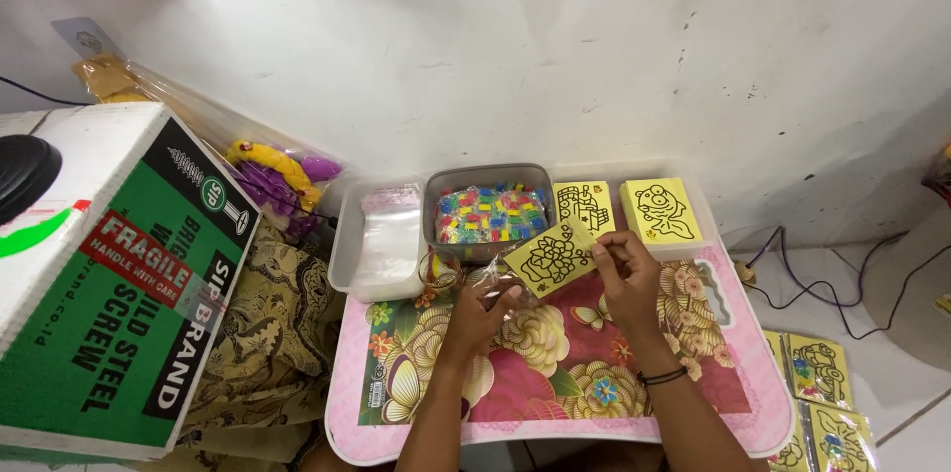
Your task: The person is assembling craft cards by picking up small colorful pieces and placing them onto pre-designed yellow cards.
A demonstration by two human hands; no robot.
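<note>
Left hand [477, 312]: curled on a crinkled clear plastic sleeve [487, 281], palm down on the pink floral tray table [555, 373].
Yellow square card with black flower outline [550, 258]: between both hands, tilted.
Right hand [626, 279]: fingertips pinching the card's right edge.

A scuffed white wall [555, 56] rises behind a small pink table [758, 373] with a floral top. A green-and-white cardboard box [109, 284] stands far left of the fingers; black cables [822, 274] trail over the pale tiled floor [892, 373] to their right.
</note>
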